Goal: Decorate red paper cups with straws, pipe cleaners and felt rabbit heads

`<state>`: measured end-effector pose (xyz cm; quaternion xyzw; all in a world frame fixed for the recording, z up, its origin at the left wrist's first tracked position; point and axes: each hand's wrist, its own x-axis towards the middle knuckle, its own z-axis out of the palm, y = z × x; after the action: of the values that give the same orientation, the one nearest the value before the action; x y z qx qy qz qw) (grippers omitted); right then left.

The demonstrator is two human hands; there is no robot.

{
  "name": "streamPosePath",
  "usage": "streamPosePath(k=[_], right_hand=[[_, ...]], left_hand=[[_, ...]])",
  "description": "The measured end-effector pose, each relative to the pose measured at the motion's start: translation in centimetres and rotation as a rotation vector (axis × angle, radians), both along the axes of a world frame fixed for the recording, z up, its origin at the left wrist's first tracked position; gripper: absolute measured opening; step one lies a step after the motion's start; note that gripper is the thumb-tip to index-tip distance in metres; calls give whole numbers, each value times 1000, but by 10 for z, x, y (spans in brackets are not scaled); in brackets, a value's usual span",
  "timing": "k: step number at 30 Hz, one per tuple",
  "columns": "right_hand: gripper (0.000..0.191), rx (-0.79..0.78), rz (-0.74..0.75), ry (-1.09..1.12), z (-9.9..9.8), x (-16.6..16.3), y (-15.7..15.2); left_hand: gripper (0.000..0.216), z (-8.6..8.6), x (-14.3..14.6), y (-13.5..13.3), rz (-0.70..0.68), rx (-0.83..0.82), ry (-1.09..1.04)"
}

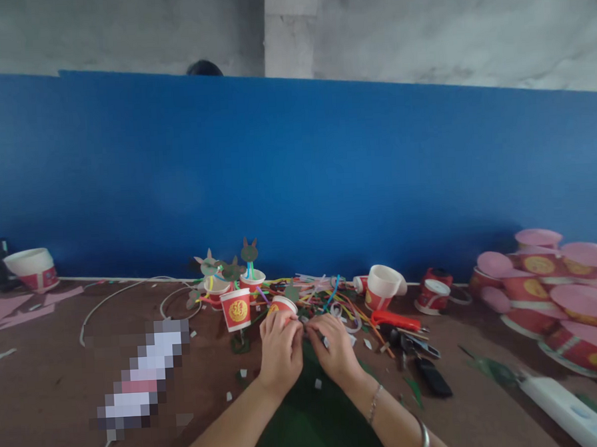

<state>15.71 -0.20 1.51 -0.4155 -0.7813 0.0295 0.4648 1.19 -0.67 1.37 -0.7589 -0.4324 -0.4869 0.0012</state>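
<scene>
My left hand [280,351] and my right hand [335,348] meet over a dark green sheet [313,416] on the brown table. Both have their fingers curled and pinched together around a small item between them that I cannot make out. A red paper cup [281,306] lies tipped just beyond my left fingers. Another red cup [237,309] with a gold emblem stands upright to its left. A tangle of coloured strips [327,292] lies behind my right hand.
Cups with green paper cut-outs on sticks [231,270] stand at the back. A tipped white-lined cup [382,287], red-handled tool [396,320], black tools [420,347], stacked pink-lidded cups [557,290], a white power strip [568,409], a white cable [117,293] and a blue partition [296,170] surround the spot.
</scene>
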Motion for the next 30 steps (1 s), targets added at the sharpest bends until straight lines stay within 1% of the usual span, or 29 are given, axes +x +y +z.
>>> streamPosePath(k=[7, 16, 20, 24, 28, 30], right_hand=[[18, 8, -6, 10, 0, 0, 0], [15, 41, -27, 26, 0, -3, -1], [14, 7, -85, 70, -1, -5, -2], [16, -63, -153, 184, 0, -4, -1], [16, -163, -285, 340, 1, 6, 4], [19, -171, -304, 346, 1, 11, 6]], left_hand=[[16, -1, -1, 0, -11, 6, 4], [16, 0, 1, -1, 4, -14, -4], [15, 0, 1, -1, 1, -12, 9], [12, 3, 1, -2, 5, 15, 3], [9, 7, 0, -2, 65, 39, -26], [8, 8, 0, -2, 93, 55, -33]])
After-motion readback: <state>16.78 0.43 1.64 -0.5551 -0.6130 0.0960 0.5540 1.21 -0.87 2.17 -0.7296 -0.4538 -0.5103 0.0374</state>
